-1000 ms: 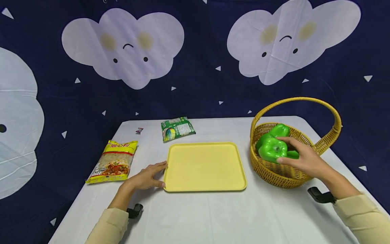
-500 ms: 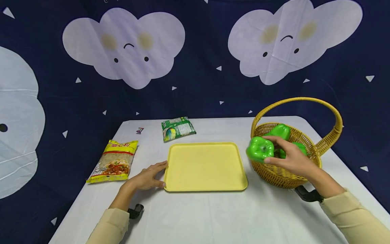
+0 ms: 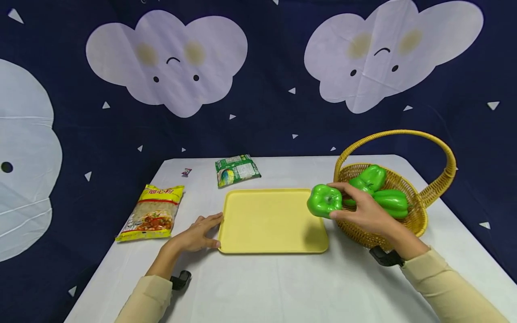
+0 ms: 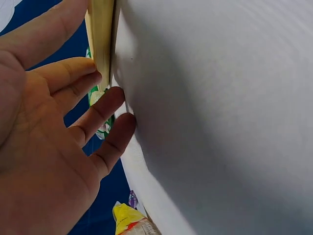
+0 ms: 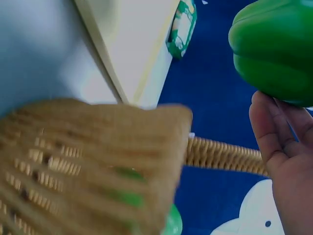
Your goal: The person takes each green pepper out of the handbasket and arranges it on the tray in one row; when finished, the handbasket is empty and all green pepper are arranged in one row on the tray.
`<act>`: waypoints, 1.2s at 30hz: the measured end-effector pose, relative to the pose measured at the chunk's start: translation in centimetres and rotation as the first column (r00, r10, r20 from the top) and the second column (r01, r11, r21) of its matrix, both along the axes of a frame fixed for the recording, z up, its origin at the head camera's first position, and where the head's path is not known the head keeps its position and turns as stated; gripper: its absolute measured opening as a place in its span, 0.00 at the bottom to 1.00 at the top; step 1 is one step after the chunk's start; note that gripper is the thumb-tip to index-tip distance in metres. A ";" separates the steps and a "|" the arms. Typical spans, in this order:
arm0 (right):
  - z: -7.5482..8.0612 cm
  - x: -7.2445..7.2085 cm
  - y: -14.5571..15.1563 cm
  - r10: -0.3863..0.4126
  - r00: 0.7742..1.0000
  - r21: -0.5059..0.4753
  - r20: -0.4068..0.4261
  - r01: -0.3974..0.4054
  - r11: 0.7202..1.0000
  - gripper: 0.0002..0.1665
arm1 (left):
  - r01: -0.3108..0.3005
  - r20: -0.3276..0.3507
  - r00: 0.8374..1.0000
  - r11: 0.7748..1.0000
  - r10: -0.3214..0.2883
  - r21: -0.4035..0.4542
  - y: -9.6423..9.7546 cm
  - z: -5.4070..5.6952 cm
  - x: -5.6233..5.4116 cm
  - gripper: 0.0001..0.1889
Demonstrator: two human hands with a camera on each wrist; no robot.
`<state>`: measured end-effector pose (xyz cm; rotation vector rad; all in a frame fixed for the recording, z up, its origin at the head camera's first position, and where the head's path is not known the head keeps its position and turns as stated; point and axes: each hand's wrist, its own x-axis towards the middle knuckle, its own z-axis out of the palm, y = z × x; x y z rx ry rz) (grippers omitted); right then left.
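My right hand grips a green bell pepper between thumb and fingers, held up over the right edge of the yellow tray. In the right wrist view the pepper fills the upper right corner, above the fingers of the hand. Just right of the hand stands a wicker basket with a tall handle, holding several more green peppers. My left hand rests at the tray's left edge, fingertips and thumb touching the rim. The left wrist view shows its fingers spread beside the tray's side.
A yellow bag of pasta lies left of the left hand. Behind the tray is a green packet, with a tiny wrapped item to its left. A dark blue cloth with clouds hangs behind the white table.
My right hand has lifted the pepper out of the basket and carried it left to the tray's right edge. Another pepper in the basket has come into view. The left hand keeps still.
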<state>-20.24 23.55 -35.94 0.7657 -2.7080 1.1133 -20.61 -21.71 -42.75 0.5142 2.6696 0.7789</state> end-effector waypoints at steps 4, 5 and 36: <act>-0.5 -0.2 -0.9 0.002 1.000 0.001 0.015 -0.003 1.000 0.39 | 0.001 -0.002 1.000 1.000 -0.001 0.006 0.0 -0.1 0.0 0.42; -0.6 -0.3 -1.2 0.003 1.000 0.002 0.017 -0.003 1.000 0.39 | -0.003 0.000 1.000 1.000 0.003 0.006 -0.1 -0.1 0.0 0.42; -4.5 -3.0 -8.9 0.083 0.977 -0.117 0.195 -0.061 0.991 0.40 | 0.000 0.030 1.000 1.000 -0.001 0.025 -0.5 -0.5 -0.4 0.46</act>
